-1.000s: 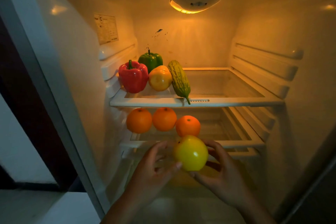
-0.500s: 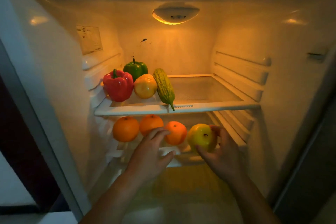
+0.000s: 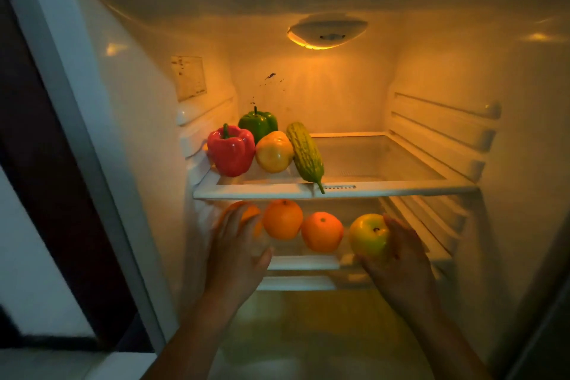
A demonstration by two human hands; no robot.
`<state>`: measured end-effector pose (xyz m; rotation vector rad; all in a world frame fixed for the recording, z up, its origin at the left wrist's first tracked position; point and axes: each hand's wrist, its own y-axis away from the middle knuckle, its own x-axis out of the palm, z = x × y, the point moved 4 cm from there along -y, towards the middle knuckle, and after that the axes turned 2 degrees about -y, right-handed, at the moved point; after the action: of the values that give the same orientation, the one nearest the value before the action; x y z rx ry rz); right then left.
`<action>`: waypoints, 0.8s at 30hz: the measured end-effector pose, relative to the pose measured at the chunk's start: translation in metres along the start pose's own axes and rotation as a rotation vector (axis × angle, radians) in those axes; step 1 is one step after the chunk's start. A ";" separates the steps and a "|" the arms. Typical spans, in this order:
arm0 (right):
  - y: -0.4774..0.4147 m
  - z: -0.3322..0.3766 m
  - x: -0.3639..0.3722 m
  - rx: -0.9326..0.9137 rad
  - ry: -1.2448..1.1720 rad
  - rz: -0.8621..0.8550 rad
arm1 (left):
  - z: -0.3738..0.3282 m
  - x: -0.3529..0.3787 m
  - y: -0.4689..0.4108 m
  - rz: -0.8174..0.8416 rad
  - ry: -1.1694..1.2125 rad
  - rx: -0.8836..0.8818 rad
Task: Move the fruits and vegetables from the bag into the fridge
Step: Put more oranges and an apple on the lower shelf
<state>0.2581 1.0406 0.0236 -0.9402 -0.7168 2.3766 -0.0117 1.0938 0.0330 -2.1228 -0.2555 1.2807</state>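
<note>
Leftmost orange [image 3: 250,216] behind left hand [image 3: 237,253]

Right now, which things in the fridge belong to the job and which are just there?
Job: yellow-green apple in right hand; left hand; three oranges; red pepper; green pepper; bitter gourd; yellow fruit.
Just there: fridge lamp; wall sticker.

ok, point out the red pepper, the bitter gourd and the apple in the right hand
red pepper [image 3: 231,151]: head view, middle of its front face
bitter gourd [image 3: 305,153]: head view, mid-body
apple [image 3: 368,234]: head view, front skin left of the right hand [image 3: 401,262]
</note>
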 end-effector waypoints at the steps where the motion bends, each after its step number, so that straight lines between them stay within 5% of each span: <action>1: -0.002 -0.002 0.001 0.009 0.017 0.003 | 0.000 0.000 -0.002 0.003 -0.006 -0.010; 13: -0.015 -0.012 0.026 0.143 0.047 -0.024 | 0.008 0.010 -0.005 0.018 0.009 -0.058; 24: 0.016 0.012 0.016 -0.034 0.135 -0.197 | 0.017 0.015 0.011 0.000 -0.009 0.018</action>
<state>0.2356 1.0351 0.0135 -0.9863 -0.7627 2.1147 -0.0199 1.0993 0.0096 -2.1025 -0.2468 1.2883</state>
